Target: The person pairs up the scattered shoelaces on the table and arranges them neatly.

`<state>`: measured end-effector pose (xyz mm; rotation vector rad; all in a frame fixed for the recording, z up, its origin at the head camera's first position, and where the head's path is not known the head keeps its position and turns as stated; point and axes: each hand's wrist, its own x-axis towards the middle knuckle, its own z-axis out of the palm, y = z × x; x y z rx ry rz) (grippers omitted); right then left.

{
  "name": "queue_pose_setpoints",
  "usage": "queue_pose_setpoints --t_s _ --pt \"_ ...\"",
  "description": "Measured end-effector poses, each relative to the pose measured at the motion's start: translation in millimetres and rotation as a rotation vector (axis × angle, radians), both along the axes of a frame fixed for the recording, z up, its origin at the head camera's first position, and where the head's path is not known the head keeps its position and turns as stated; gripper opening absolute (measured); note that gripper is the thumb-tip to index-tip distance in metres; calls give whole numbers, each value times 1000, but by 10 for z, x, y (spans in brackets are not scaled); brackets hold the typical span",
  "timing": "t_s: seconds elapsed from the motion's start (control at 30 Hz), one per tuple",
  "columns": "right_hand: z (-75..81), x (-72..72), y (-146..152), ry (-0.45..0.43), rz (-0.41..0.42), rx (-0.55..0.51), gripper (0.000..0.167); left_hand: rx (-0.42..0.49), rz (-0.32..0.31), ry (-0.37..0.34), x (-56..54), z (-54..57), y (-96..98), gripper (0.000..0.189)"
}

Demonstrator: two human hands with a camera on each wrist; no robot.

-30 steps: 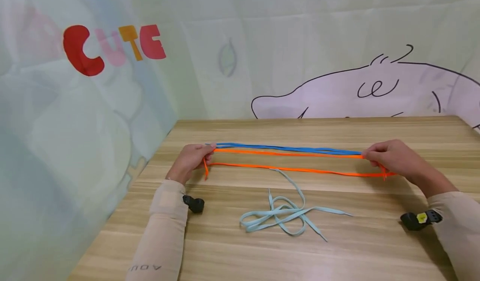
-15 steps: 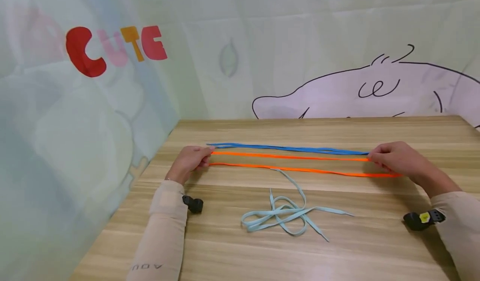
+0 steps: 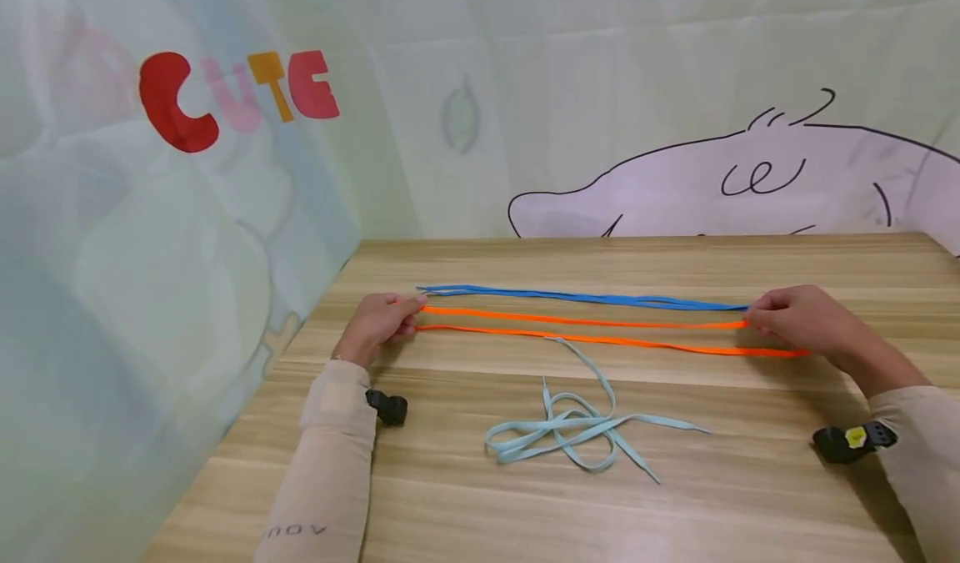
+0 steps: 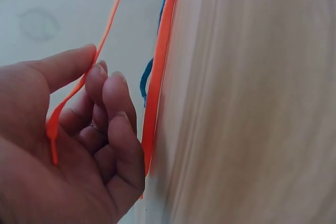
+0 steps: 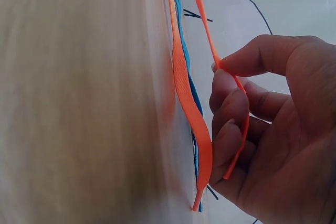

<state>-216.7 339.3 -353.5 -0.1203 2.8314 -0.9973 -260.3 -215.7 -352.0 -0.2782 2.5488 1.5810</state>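
An orange shoelace [image 3: 555,320] is stretched straight between my two hands. My left hand [image 3: 382,323] pinches it near one end between thumb and index finger; in the left wrist view its tip lies across the palm. At the other end my right hand [image 3: 806,321] pinches it the same way, and the loose tip [image 5: 242,145] hangs along the curled fingers in the right wrist view. Just in front, a second orange shoelace [image 3: 645,344] lies straight on the table. Behind the held lace, blue shoelace strands [image 3: 570,297] run nearly parallel to it.
A light blue shoelace [image 3: 660,420] lies in loose loops at the middle front of the wooden table [image 3: 480,521]. A printed cloth backdrop [image 3: 420,129] stands behind and to the left. Each wrist wears a small black camera [image 3: 390,408].
The held orange lace has come forward, away from the blue strands, widening the gap between them. My right hand has shifted slightly right. The hanging orange tips no longer show in the head view.
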Motion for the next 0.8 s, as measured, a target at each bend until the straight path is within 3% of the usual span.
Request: queue_pose_setpoints --t_s 0.4,0.8 --pt "7 17 19 -57 10 -33 23 6 33 -18 -17 -18 -66 30" --pt "16 -3 35 -57 45 23 25 -23 48 5 -4 -3 -61 25"
